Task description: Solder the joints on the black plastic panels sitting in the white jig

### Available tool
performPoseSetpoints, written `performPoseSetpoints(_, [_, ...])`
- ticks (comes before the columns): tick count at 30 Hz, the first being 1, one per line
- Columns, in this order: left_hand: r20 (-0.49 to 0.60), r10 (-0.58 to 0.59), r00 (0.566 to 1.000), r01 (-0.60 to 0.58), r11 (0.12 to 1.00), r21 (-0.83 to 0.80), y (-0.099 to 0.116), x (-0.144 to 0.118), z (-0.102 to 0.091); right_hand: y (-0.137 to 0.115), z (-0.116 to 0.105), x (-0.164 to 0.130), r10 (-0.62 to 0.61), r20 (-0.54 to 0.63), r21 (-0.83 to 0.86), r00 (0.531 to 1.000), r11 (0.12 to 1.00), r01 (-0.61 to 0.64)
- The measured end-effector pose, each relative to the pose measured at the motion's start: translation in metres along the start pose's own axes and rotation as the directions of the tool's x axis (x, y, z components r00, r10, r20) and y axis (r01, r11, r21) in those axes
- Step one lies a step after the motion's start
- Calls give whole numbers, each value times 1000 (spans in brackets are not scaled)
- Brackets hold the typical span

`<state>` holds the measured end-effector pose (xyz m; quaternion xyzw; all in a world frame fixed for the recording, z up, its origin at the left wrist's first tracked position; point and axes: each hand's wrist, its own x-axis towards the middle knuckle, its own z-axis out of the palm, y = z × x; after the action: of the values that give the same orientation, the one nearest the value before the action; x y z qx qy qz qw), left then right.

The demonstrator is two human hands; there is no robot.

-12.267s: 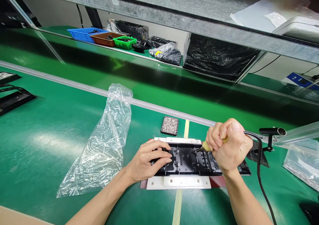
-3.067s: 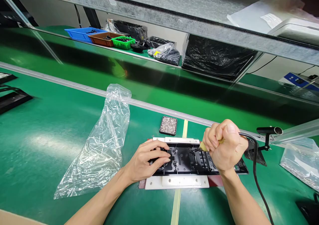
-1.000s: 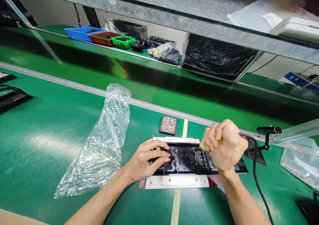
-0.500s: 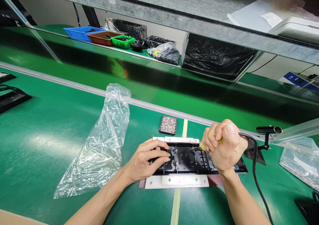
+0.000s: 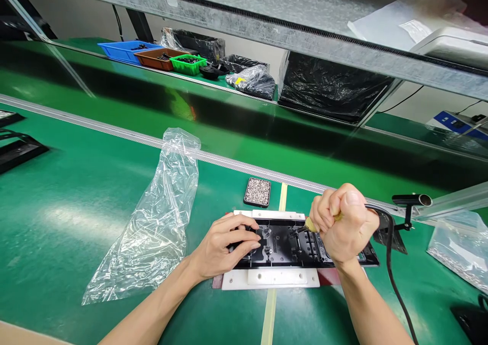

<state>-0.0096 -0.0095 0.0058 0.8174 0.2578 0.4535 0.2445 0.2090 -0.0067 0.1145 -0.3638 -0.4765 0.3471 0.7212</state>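
A long black plastic housing (image 5: 280, 243) lies, ribbed inner side up, in a white fixture (image 5: 282, 278) on the green bench. My left hand (image 5: 224, 246) grips the housing's left end, thumb and fingers curved over it. In my right fist (image 5: 341, 223) is a soldering iron (image 5: 310, 225) with a yellow grip and a black cable (image 5: 389, 253). Its tip points down and left at the middle of the housing; whether it touches is too small to tell. Behind the fixture sits a small square black tray (image 5: 257, 192) full of tiny metal pieces.
A clear plastic bag (image 5: 152, 228) lies left of my left hand. Right of the fixture stands a black iron holder (image 5: 409, 205), with a bag of small parts (image 5: 459, 246) beyond. Blue (image 5: 127, 51), brown (image 5: 154, 60) and green bins (image 5: 187, 65) line the back ledge. A metal shelf (image 5: 267, 24) hangs overhead.
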Motion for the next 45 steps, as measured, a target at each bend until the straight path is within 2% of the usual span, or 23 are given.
performPoseSetpoints(45, [4,-7,1000,7,1000,-3,-4,0,1,3,-1,-1,2,15,1,1000,1000,-2])
